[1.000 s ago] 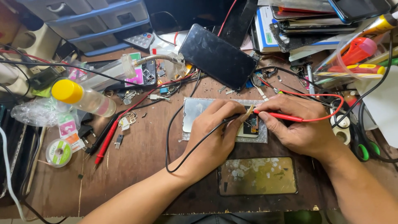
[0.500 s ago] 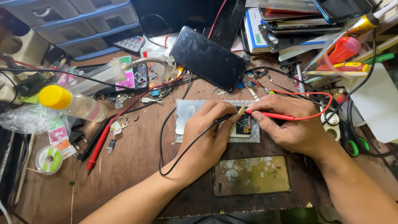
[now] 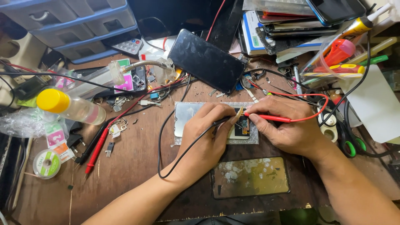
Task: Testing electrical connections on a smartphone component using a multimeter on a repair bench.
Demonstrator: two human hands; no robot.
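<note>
Cluttered bench (image 3: 125,166): opened phone (image 3: 196,114) under both hands, apparently probed.

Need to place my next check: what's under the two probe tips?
An opened phone lies there, its small circuit board showing. The left hand covers its middle; exact contact points are hidden.

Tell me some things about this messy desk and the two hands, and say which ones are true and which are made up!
1. The right hand holds a red probe with a red wire. True.
2. The left hand holds a blue probe. False: its probe and wire are black.
3. Both probe tips meet over the opened phone lying on the desk. True.
4. The bottle on the left has a green cap. False: the cap is yellow.
5. A dark phone lies screen up beyond the hands. True.
</note>
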